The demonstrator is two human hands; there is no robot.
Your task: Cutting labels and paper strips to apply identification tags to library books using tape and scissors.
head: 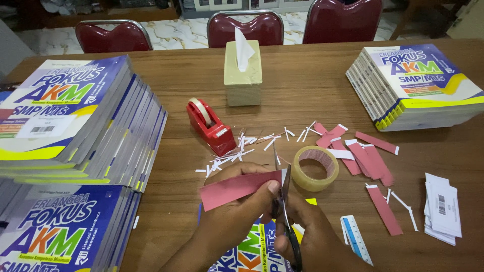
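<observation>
My left hand (234,214) pinches a red paper strip (237,187) that sticks out to the left, thumb on its right end. My right hand (315,236) works a pair of scissors (283,194) whose blades point up and close on the strip's right end. Both hands hover over a colourful book (252,249) at the near table edge. Several cut red strips (365,158) and thin white paper slivers (242,146) lie scattered on the wooden table (312,85) just beyond the hands.
A clear tape roll (315,167) lies by the scissors, a red tape dispenser (209,126) further left, a tissue box (243,75) behind. Tall book stacks (75,121) fill the left, another stack (413,85) sits far right. White label slips (442,207) and a small ruler (357,239) lie right. Red chairs (246,27) line the far side.
</observation>
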